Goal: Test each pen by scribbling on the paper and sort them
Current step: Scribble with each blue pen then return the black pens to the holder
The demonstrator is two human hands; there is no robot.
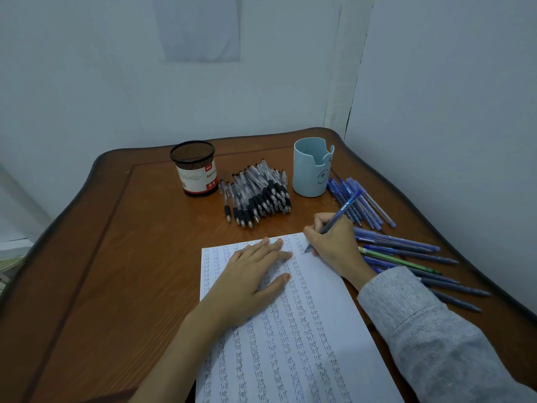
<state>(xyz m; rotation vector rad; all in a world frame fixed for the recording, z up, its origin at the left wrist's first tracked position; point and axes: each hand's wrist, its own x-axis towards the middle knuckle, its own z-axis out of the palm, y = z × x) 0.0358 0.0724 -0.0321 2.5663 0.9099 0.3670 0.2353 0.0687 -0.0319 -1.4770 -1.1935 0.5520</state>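
A white sheet of paper (328, 289) covered in columns of the word "test" lies on the wooden table (116, 257). My left hand (255, 269) rests flat on the paper's upper part, fingers straight. My right hand (331, 242) grips a blue pen (343, 210) in a writing hold, its tip touching the paper near the top right corner. A pile of clear black-grip pens (258, 196) lies behind the paper. Blue pens lie in two groups: one beside the cup (363, 205), one fanned out (406, 251) to the right of my hand, with a green pen (398, 260) among them.
A black mesh pen holder (194, 173) with a red-and-white label stands at the back left. A light blue cup (312, 170) stands at the back right. Walls close in behind and to the right of the table.
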